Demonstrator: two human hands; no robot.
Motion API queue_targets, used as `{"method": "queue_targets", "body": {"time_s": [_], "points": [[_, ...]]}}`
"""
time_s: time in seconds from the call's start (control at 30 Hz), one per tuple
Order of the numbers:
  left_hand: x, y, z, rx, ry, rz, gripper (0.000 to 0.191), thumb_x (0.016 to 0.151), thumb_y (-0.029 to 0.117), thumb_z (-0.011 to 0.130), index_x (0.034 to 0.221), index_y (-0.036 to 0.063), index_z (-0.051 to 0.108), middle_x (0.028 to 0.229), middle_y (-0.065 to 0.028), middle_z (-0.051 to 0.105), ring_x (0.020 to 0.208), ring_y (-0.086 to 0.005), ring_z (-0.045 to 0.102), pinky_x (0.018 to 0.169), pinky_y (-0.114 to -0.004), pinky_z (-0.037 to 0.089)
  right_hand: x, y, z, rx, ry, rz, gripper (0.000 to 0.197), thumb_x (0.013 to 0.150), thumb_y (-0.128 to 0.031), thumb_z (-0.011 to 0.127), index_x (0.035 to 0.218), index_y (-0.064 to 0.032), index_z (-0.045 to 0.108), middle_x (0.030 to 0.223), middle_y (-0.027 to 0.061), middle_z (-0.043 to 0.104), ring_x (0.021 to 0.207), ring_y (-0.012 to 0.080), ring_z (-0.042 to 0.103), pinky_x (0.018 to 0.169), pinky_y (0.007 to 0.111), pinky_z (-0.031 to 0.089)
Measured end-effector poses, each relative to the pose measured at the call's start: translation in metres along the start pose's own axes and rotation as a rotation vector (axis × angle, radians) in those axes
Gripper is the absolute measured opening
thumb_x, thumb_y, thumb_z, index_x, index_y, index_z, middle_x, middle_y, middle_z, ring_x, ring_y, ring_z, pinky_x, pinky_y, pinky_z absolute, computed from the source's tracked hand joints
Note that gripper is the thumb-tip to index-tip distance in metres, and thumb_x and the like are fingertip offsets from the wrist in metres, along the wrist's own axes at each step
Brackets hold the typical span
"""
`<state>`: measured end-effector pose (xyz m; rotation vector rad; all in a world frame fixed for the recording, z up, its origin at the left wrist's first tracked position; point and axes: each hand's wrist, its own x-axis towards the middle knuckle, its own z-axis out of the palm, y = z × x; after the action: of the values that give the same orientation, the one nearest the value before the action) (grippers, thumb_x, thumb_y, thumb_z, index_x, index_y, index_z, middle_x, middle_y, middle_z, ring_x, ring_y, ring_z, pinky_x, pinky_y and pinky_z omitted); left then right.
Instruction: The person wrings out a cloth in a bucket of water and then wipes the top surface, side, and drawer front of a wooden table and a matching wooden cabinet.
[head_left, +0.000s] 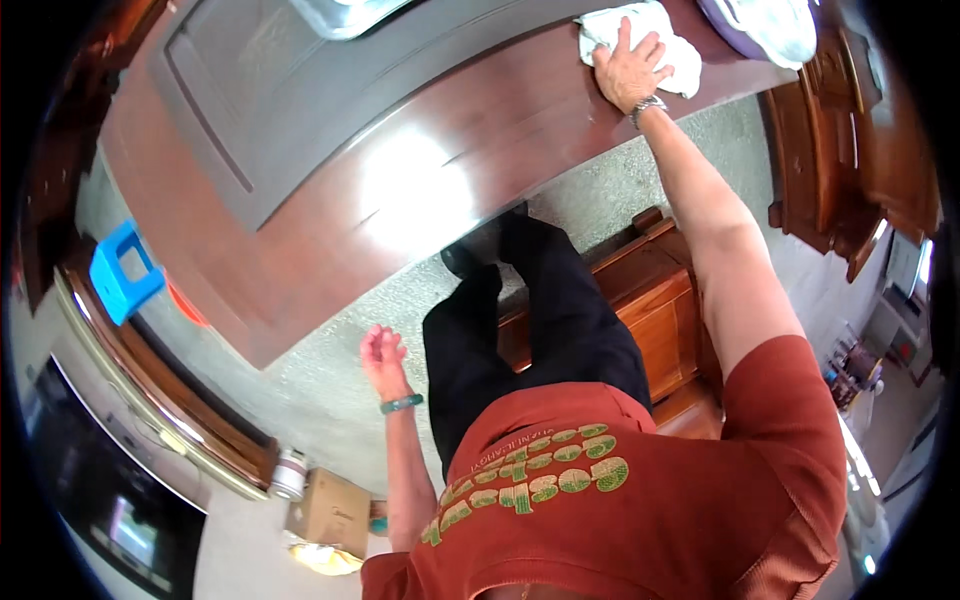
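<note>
My right hand (630, 71) lies flat on a crumpled white cloth (682, 66), its fingers spread over it. The cloth rests on the reddish-brown border of a table (300, 262), near the edge closest to me at the right. A metal watch is on that wrist. Lower down, off the table's near edge, my left hand (384, 360) hangs beside my leg with loosely curled fingers and nothing in it. A green bangle (402, 403) circles the left wrist. Just past the cloth stands a white and purple plastic basin (772, 30), partly cut off by the view.
A shiny metal tray (352, 19) sits on the table's dark grey inset panel (300, 97). At the left are a blue plastic stool (127, 296), a television (112, 480) and a cardboard box (330, 510). A wooden bench (660, 330) stands close by my legs; carved wooden furniture (802, 157) is at right.
</note>
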<state>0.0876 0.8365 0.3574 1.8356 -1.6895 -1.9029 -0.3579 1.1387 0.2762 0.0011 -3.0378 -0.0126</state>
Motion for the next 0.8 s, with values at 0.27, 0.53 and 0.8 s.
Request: {"method": "queue_targets", "body": {"time_s": [0.27, 0.53, 0.8], "points": [[0.021, -0.033, -0.007, -0.140, 0.078, 0.051, 0.036, 0.084, 0.034, 0.061, 0.107, 0.0080, 0.055, 0.101, -0.0086, 0.061, 0.087, -0.0200, 0.060, 0.073, -0.033, 0.048, 0.004, 0.013, 0.010, 0.019, -0.009, -0.050, 0.069, 0.082, -0.048, 0.036, 0.140, -0.0153, 0.019, 0.137, 0.0347, 0.016, 0.127, 0.0521, 0.015, 0.093, 0.070, 0.012], [0.049, -0.033, 0.015, -0.433, 0.253, 0.115, 0.054, 0.085, 0.048, 0.054, 0.110, 0.0012, 0.052, 0.094, -0.0115, 0.061, 0.083, -0.0198, 0.059, 0.069, -0.031, 0.046, -0.002, 0.019, 0.009, 0.009, -0.006, -0.143, 0.066, 0.083, -0.046, 0.038, 0.140, -0.0177, 0.019, 0.137, 0.0312, 0.019, 0.128, 0.0482, 0.018, 0.095, 0.067, 0.015], [0.079, -0.032, 0.034, -0.627, 0.287, 0.287, 0.034, 0.083, 0.039, 0.061, 0.086, 0.0047, 0.057, 0.071, -0.0056, 0.061, 0.058, -0.0122, 0.057, 0.051, -0.023, 0.045, -0.005, 0.026, 0.006, 0.036, 0.015, -0.214, 0.066, 0.083, -0.044, 0.039, 0.140, -0.0187, 0.019, 0.138, 0.0294, 0.020, 0.129, 0.0461, 0.017, 0.097, 0.066, 0.014]]}}
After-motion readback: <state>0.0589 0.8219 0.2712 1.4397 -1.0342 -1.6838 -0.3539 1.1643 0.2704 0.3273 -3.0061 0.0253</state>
